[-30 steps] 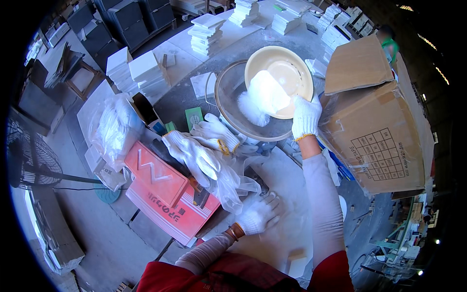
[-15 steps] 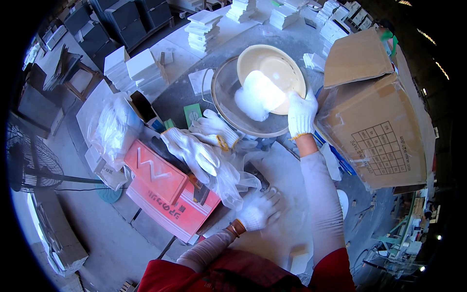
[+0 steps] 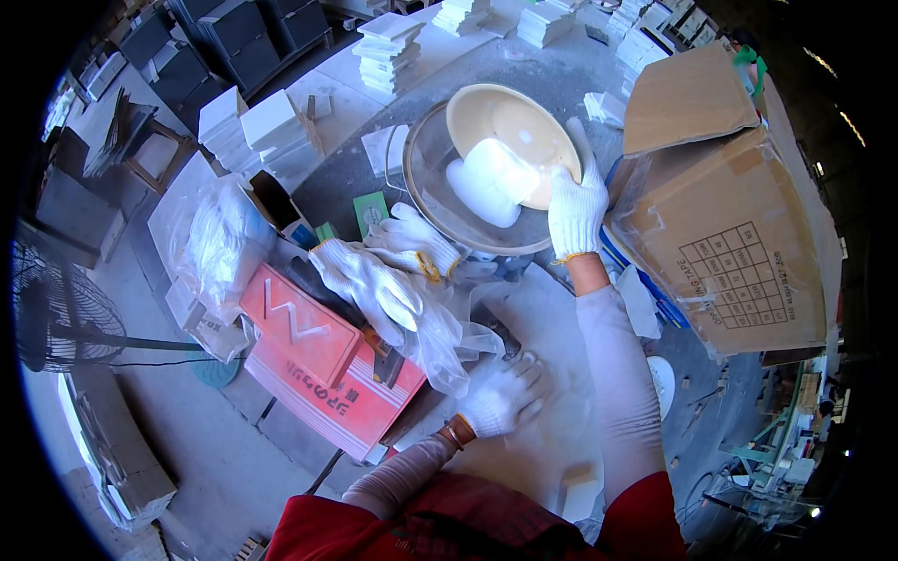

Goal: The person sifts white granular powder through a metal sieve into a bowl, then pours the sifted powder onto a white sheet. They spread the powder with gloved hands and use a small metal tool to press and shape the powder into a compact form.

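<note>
My right hand (image 3: 576, 210), in a white knitted glove, grips the right rim of a cream basin (image 3: 510, 105). The basin is tilted over a wide round metal pan (image 3: 426, 168) with a wire handle. A bright white mass (image 3: 491, 182) spans the basin's lower rim and the pan; whether it is powder or something solid I cannot tell. My left hand (image 3: 500, 397), also gloved, lies with spread fingers on the white-dusted work surface (image 3: 533, 449). Nothing shows in it. Beside it lie a crumpled clear plastic bag (image 3: 449, 360) and loose white gloves (image 3: 374, 285).
A large open cardboard box (image 3: 730, 252) stands close on the right. On the left are red boxes (image 3: 323, 397), a plastic-wrapped bundle (image 3: 224, 243) and a standing fan (image 3: 65, 318). Stacks of white slabs (image 3: 388, 56) line the far side.
The basin has shifted slightly left and up with my right hand, whose fingers now show stretched along its outer side. My left hand stays in nearly the same place.
</note>
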The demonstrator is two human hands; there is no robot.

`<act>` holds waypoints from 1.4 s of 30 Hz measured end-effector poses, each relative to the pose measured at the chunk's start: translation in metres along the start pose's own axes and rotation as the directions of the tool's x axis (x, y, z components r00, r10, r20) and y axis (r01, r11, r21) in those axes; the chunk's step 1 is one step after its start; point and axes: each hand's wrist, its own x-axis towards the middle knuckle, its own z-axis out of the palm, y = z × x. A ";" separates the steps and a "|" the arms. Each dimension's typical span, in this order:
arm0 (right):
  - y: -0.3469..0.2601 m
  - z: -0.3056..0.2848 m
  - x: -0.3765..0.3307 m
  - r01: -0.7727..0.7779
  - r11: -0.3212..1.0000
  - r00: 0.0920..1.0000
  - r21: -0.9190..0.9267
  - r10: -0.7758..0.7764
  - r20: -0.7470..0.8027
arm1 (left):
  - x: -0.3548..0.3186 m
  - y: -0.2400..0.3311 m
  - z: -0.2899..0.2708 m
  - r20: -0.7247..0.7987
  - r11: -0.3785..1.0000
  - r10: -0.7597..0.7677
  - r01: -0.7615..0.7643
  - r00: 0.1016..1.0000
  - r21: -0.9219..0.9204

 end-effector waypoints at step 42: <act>-0.026 -0.050 -0.021 0.267 0.766 0.954 -0.584 -0.295 0.050 | -0.005 0.001 0.008 -0.033 1.000 0.028 -0.027 0.999 0.015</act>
